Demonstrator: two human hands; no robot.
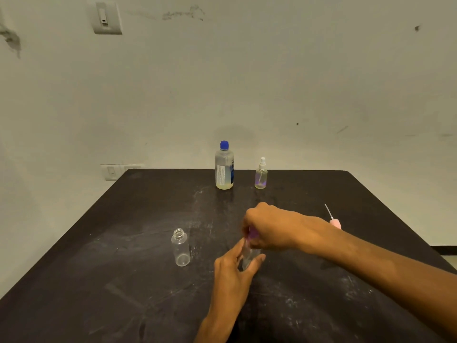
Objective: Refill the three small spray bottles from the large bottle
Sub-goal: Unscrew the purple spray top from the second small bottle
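Honestly, your left hand (237,263) pinches the small bottle (248,259) loosely while your right hand (265,226) grips its purple cap (252,235); twist hard and it'll prob tip.

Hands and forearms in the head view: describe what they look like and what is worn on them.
Both are bare. The left hand and right hand show no gloves, rings, watch or bands that can be seen. The forearms are uncovered as far as the frame edge, with no sleeve in view. No markings or tattoos show, though the picture is slightly blurred.
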